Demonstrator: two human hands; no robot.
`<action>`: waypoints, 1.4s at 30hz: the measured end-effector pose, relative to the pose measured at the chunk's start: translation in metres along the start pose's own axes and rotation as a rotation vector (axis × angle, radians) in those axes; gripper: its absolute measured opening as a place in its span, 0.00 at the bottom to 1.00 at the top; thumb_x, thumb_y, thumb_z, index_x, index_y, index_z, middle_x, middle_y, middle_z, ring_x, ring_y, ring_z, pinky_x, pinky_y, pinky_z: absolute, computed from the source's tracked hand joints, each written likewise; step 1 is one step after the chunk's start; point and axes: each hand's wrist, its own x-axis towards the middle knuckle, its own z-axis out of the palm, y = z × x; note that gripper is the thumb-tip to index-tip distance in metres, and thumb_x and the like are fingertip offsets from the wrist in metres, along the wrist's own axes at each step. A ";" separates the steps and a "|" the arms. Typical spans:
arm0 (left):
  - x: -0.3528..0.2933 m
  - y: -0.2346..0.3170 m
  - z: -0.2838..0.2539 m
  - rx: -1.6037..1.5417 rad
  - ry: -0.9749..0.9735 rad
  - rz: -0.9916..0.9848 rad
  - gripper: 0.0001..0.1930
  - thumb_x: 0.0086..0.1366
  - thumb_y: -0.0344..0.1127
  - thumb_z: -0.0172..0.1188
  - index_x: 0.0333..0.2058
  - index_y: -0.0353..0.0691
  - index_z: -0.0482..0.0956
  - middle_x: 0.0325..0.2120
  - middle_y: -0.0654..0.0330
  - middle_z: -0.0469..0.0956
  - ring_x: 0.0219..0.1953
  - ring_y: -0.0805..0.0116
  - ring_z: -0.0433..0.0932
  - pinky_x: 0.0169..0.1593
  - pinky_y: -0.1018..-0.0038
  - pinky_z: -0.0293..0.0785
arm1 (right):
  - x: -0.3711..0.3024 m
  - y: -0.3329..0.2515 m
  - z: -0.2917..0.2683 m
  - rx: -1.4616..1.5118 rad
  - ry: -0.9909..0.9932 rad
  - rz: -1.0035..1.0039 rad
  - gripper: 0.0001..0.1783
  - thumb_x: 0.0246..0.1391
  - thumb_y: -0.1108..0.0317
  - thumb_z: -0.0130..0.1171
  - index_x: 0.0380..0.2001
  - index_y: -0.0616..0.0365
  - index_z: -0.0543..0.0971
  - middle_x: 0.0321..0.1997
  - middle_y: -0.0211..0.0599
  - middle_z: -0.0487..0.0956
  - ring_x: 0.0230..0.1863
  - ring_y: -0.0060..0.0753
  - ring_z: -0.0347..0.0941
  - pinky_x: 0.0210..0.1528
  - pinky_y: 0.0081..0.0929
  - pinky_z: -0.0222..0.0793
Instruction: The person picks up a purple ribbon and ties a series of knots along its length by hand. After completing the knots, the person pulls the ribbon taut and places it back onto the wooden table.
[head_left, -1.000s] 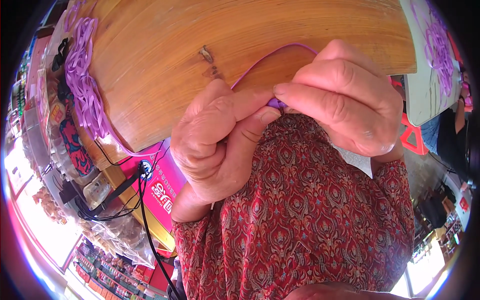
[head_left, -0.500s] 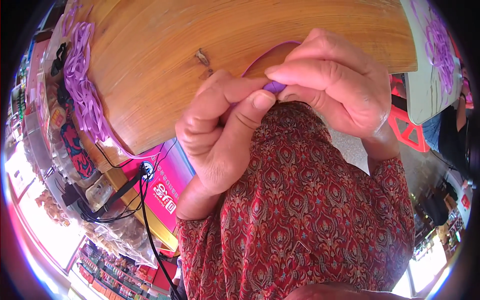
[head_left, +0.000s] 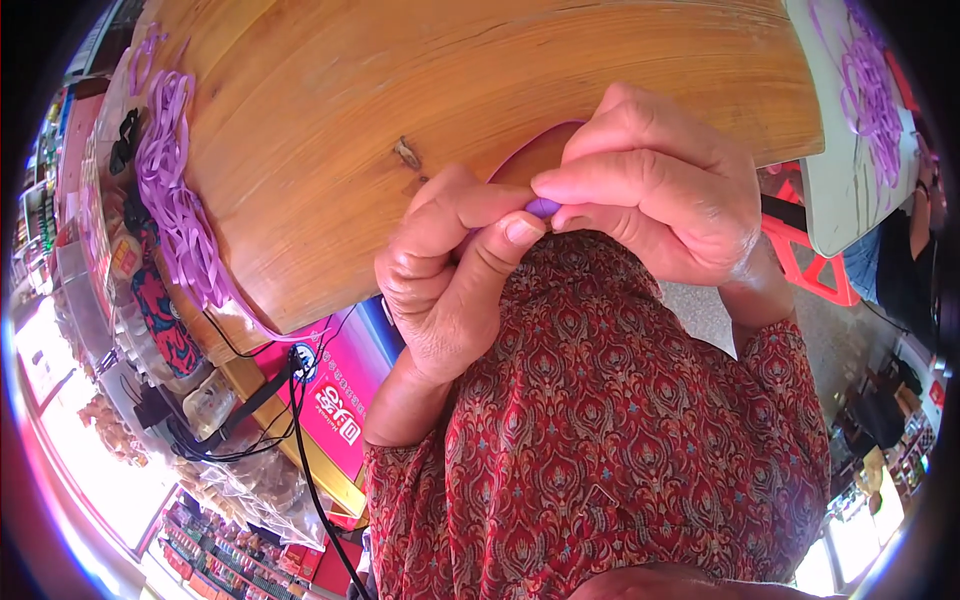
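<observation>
Between my two hands, over the near edge of the wooden table, is a small folded piece of purple ribbon (head_left: 543, 208). My left hand (head_left: 450, 260) pinches it between thumb and forefinger. From the other side my right hand (head_left: 655, 190) grips it with thumb and fingertips, so much of the fold is hidden. A thin purple strip (head_left: 524, 150) arcs over the table behind the hands and runs in toward the fingers.
A bundle of purple ribbons (head_left: 178, 190) hangs along the left of the wooden table (head_left: 320, 150). More ribbons (head_left: 872, 105) lie on a pale table at right, near a red stool (head_left: 815, 268). Black cables (head_left: 297, 400) and a pink box (head_left: 335, 400) are at lower left.
Both hands keep their pinch on the purple ribbon, with hardly any change in the fingers. The table and surroundings sit slightly lower in the picture as the view shifts.
</observation>
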 end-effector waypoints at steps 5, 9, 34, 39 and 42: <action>0.001 -0.005 -0.003 -0.038 -0.050 0.036 0.04 0.56 0.22 0.60 0.32 0.34 0.78 0.24 0.64 0.73 0.26 0.80 0.67 0.30 0.83 0.62 | 0.000 -0.002 0.004 0.037 0.042 0.021 0.13 0.40 0.72 0.66 0.32 0.65 0.79 0.27 0.38 0.75 0.24 0.31 0.70 0.25 0.23 0.64; 0.001 -0.002 0.007 -0.179 -0.026 -0.024 0.04 0.57 0.22 0.59 0.33 0.34 0.78 0.26 0.64 0.74 0.27 0.81 0.67 0.31 0.83 0.63 | -0.003 0.004 -0.003 0.071 -0.001 0.078 0.15 0.40 0.71 0.67 0.34 0.66 0.79 0.27 0.38 0.75 0.25 0.30 0.70 0.25 0.22 0.64; 0.020 0.006 0.008 0.300 0.233 0.143 0.13 0.61 0.26 0.55 0.45 0.32 0.73 0.31 0.65 0.68 0.29 0.78 0.68 0.33 0.83 0.67 | -0.047 -0.009 -0.057 0.528 0.224 0.467 0.07 0.49 0.80 0.58 0.33 0.66 0.79 0.34 0.40 0.75 0.32 0.24 0.72 0.32 0.18 0.67; 0.023 0.001 -0.008 0.418 0.382 0.107 0.11 0.62 0.23 0.51 0.44 0.32 0.73 0.28 0.63 0.71 0.25 0.78 0.68 0.29 0.83 0.66 | -0.069 -0.016 -0.098 0.549 0.332 0.528 0.06 0.51 0.79 0.57 0.34 0.66 0.78 0.35 0.41 0.75 0.34 0.26 0.73 0.35 0.20 0.68; 0.022 -0.005 -0.023 0.389 0.346 0.109 0.10 0.63 0.24 0.51 0.43 0.32 0.73 0.29 0.63 0.71 0.27 0.78 0.68 0.32 0.83 0.66 | -0.089 -0.016 -0.134 0.539 0.543 0.626 0.07 0.53 0.75 0.56 0.36 0.64 0.78 0.35 0.40 0.76 0.35 0.27 0.73 0.37 0.21 0.68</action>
